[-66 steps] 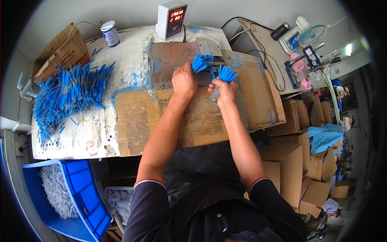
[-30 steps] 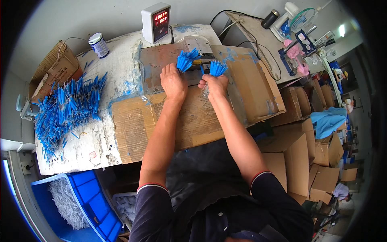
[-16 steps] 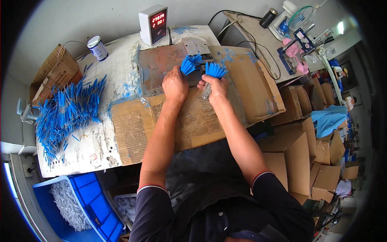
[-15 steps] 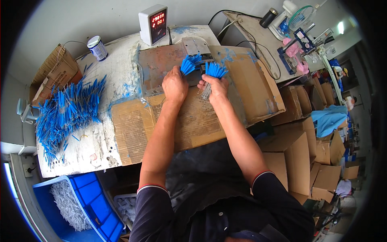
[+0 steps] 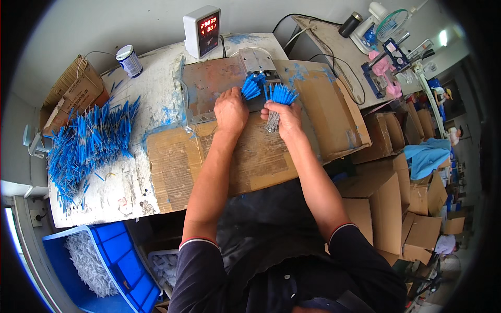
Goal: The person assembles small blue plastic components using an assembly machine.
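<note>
My left hand (image 5: 231, 111) is closed around a bundle of thin wire pieces with blue plastic ends (image 5: 251, 88); only the blue ends show past the fingers. Beside it, my right hand (image 5: 284, 116) grips a second bundle, its blue ends (image 5: 284, 94) fanned upward and its bare metal stems hanging below the fingers. One or two blue ends stand apart from this bundle on its left side. Both bundles are in front of a small metal fixture (image 5: 258, 61) on the bench, close together. The fingertips of my left hand are hidden.
A big heap of the same blue-ended pieces (image 5: 86, 143) lies at the left, by a cardboard box (image 5: 73, 99) and a white-blue can (image 5: 129, 61). A counter with red digits (image 5: 202, 32) stands behind. Below left is a blue bin (image 5: 112, 255); cardboard boxes (image 5: 389, 203) crowd the right.
Both hands have shifted slightly toward me, with a bundle still in each. The right bundle's blue ends sit a little lower. The counter's lower digits have changed.
</note>
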A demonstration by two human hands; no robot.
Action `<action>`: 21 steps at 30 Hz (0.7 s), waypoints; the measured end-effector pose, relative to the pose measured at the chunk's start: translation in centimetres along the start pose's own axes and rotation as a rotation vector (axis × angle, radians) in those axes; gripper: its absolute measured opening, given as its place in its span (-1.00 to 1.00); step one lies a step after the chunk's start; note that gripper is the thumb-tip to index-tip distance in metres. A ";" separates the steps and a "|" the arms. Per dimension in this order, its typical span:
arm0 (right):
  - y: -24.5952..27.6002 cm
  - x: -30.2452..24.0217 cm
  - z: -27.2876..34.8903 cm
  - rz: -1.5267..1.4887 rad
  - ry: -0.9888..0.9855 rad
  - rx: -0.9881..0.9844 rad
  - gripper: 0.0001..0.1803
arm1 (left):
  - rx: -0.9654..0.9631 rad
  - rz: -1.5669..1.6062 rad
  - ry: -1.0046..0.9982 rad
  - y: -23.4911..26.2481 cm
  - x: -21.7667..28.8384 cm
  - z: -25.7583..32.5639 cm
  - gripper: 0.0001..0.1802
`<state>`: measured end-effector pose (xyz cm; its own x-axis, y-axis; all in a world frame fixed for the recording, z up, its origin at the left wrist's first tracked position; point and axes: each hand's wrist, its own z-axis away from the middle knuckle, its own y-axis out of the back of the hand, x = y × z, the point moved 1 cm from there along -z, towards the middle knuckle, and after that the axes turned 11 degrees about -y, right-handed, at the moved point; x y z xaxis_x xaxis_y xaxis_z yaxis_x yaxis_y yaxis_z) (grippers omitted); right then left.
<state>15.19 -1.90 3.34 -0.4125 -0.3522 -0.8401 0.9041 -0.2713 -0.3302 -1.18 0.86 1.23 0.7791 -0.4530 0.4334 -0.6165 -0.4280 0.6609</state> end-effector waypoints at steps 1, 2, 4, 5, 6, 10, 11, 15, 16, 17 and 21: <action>0.2 0.0 0.0 0.001 0.009 0.019 -0.85 | 0.014 -0.011 0.004 -0.2 0.0 -0.1 -0.90; 0.2 0.0 0.0 0.000 0.011 0.019 -0.85 | 0.028 -0.023 0.008 -0.3 -0.1 -0.1 -0.91; 0.2 0.1 -0.2 0.051 0.067 0.073 -0.89 | 0.044 -0.023 0.051 -0.4 -0.3 0.0 -0.90; 0.2 0.1 -0.3 0.050 0.069 0.075 -0.89 | 0.059 -0.024 0.097 -0.4 -0.4 0.0 -0.89; 0.1 0.3 -0.5 0.087 0.079 0.097 -0.91 | 0.058 -0.024 0.094 -0.3 -0.4 0.0 -0.89; -1.0 0.1 -0.8 0.151 0.082 0.164 -0.94 | 0.096 -0.013 0.147 0.1 -0.3 0.1 -0.90; -1.3 0.1 -0.9 0.157 0.069 0.172 -0.95 | 0.089 -0.007 0.165 0.2 -0.3 0.1 -0.90; -1.8 0.0 -1.5 0.137 0.047 0.195 -0.94 | 0.100 0.012 0.166 0.2 -0.2 0.0 -0.88; -2.1 0.0 -1.5 0.129 0.039 0.203 -0.93 | 0.103 0.007 0.164 0.2 -0.2 0.0 -0.88; -2.3 0.0 -1.4 0.129 0.037 0.203 -0.93 | 0.106 0.002 0.163 0.2 -0.3 0.0 -0.87; -2.4 0.0 -1.5 0.118 0.062 0.207 -0.93 | 0.158 -0.029 0.109 0.1 -0.4 -0.1 -0.86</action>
<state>13.21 0.04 3.46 -0.2916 -0.3388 -0.8945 0.9010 -0.4114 -0.1379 -1.55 1.06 1.21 0.7994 -0.3550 0.4848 -0.5969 -0.5610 0.5735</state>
